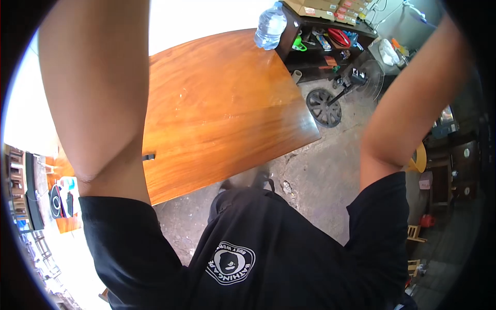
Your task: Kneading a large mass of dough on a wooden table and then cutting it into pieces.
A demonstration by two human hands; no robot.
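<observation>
Both of my hands are out of view. My bare left arm (95,89) rises past the upper left rim of the picture, and my right arm (410,104) rises past the upper right rim. Before me stands a glossy brown wooden table (224,104). A large clear plastic water bottle (270,27) is at its far right corner. Close to my left arm, a small black object (148,157) lies on the tabletop; my arm may cover part of it.
A dark wooden shelf unit (285,42) holds assorted items, with cardboard boxes (319,9) on top. A black pedestal fan (327,104) stands on the worn concrete floor (321,162) right of the table. At far left, several items (64,197) lie on a wooden surface. A yellow chair (418,159) is at right.
</observation>
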